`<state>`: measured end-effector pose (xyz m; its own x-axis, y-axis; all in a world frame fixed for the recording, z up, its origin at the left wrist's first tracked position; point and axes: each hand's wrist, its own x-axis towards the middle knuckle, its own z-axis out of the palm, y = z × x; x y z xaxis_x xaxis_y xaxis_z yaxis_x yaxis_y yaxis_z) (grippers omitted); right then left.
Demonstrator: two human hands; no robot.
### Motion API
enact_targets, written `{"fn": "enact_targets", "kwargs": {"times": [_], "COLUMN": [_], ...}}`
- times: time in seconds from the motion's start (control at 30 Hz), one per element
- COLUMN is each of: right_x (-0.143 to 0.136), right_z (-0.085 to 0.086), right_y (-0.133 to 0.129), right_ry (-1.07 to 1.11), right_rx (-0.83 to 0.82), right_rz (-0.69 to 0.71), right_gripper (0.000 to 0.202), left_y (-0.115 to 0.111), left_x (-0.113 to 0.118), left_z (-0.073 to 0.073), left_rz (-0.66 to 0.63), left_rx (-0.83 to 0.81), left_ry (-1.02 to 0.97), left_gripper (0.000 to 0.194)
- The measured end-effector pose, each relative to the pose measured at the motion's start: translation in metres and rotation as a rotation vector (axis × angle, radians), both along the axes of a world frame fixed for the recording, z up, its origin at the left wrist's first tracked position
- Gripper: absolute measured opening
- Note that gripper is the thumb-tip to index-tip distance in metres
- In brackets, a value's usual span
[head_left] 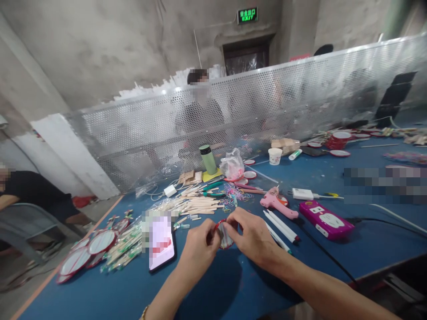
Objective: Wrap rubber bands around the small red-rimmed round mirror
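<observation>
Both of my hands hold a small round red-rimmed disc (224,238) just above the blue table (213,284). My left hand (199,249) pinches its left edge. My right hand (251,235) grips its right side, fingers curled over the top. A phone (161,242) lies face up just left of my left hand. A heap of wooden sticks (193,205) lies beyond my hands. A pink glue gun (276,202) and white glue sticks (280,226) lie to the right of my right hand.
Finished red-rimmed discs on sticks (90,249) lie at the left. A pink power strip (326,219), green-handled pliers (213,190), coloured rubber bands (235,194), a green bottle (208,159) and a white cup (275,156) are on the table. A perforated metal screen (300,98) stands behind, a person beyond it.
</observation>
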<state>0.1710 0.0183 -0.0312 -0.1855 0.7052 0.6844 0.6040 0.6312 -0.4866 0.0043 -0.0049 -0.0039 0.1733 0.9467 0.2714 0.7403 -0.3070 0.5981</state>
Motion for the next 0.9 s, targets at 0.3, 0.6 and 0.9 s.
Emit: {"fn": "enact_targets", "kwargs": {"times": [0.3, 0.6, 0.9], "right_x": [0.001, -0.001, 0.001], "right_z": [-0.003, -0.004, -0.003], "right_y": [0.000, 0.001, 0.001], "right_ry": [-0.082, -0.063, -0.063], "right_rx": [-0.050, -0.101, -0.020], "right_rz": [-0.023, -0.082, -0.051], "right_gripper": [0.014, 0.016, 0.016], "left_y": [0.002, 0.001, -0.001], "left_x": [-0.001, -0.002, -0.004], "left_z": [-0.004, -0.010, -0.010], "left_rz": [0.020, -0.016, -0.154], "left_rx": [0.111, 0.179, 0.275], "left_ry": [0.052, 0.126, 0.186], "left_gripper": [0.015, 0.016, 0.027]}}
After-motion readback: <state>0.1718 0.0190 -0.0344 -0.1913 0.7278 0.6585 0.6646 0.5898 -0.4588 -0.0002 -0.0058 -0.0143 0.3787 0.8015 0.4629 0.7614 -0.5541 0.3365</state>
